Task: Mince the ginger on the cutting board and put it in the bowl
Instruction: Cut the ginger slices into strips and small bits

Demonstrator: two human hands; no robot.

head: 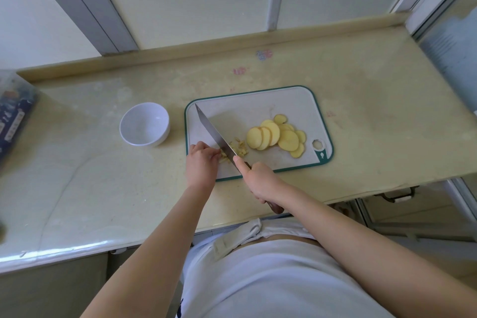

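1. The cutting board (258,103), white with a green rim, lies on the pale desk (103,162).
2. The white bowl (144,126) stands on the desk just left of the cutting board, apart from it, with nothing in it.
3. A fan of overlapping ginger slices (276,135) lies on the right half of the cutting board.
4. A small heap of chopped ginger (240,148) sits near the cutting board's front edge, left of the slices.
5. The right hand (260,183) is wrapped round the handle of the knife (214,131) at the cutting board's front edge; the blade slants up toward its far left corner.
6. The left hand (202,160) rests on the cutting board's front left part, fingers curled, their tips pinning chopped ginger against the blade.
7. A dark printed box (13,116) lies far left of the cutting board.
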